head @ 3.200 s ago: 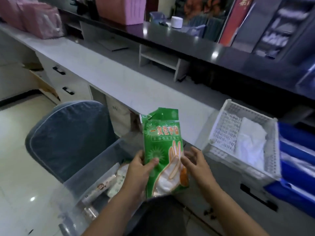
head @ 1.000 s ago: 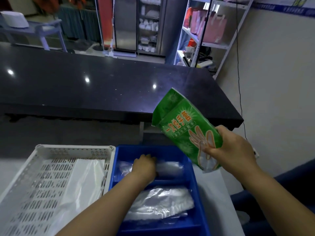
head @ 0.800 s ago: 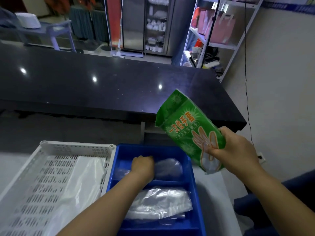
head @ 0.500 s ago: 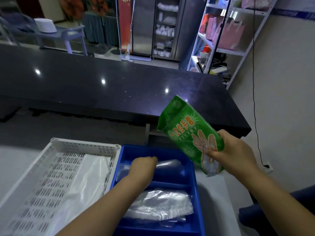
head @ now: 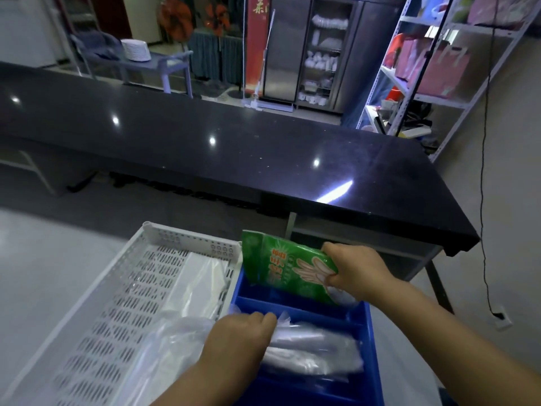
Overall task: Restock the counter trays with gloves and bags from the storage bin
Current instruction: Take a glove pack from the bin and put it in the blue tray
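Head view, glove pack (head: pixel 285 266) top pointing left

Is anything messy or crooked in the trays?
Yes. The green glove packet leans tilted over the blue tray's far compartment, gripped by the right hand. Crumpled clear plastic by the left hand bulges over the white tray.
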Demonstrator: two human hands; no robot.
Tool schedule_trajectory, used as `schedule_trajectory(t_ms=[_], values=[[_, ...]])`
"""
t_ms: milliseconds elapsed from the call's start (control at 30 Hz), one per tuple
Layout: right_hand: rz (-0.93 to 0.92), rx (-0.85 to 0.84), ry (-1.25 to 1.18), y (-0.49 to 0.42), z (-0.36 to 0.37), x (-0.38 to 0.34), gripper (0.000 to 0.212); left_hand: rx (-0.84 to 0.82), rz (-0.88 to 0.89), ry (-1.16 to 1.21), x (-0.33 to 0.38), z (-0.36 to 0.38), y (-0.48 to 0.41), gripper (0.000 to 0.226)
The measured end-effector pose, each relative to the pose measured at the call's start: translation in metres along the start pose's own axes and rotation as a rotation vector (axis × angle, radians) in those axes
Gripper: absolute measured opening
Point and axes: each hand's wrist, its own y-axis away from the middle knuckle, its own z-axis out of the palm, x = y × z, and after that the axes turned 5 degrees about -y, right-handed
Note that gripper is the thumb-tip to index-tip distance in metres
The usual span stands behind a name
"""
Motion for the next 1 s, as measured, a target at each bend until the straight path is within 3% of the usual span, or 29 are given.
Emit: schedule_trajectory(t_ms=[200,333,433,667,833,1000], values=[[-0.004,-0.253,-0.144,-0.018,0.017,0.005,0.038,0.042,-0.022,0.063,-0.003,-0.004,0.012,0.037],[-0.052,-0.129,0.054,-0.027,0.033,0.006,0.064,0.066,-0.047,0.062,-0.004,-0.005,0.014,0.037],[-0.036,-0.059,0.075,-0.027,0.043,0.002,0.079,0.072,-0.064,0.060,-0.005,-0.003,0.015,0.037],[0.073,0.134,0.043,-0.023,0.059,-0.003,0.036,0.075,-0.058,0.074,-0.005,0.000,0.010,0.038],[0.075,0.319,0.133,-0.014,0.066,-0.016,0.057,0.060,-0.043,0.086,-0.004,-0.001,0.006,0.039],[0.081,0.302,0.051,-0.007,0.055,-0.023,0.054,-0.004,-0.044,0.093,-0.002,-0.005,0.002,0.040]])
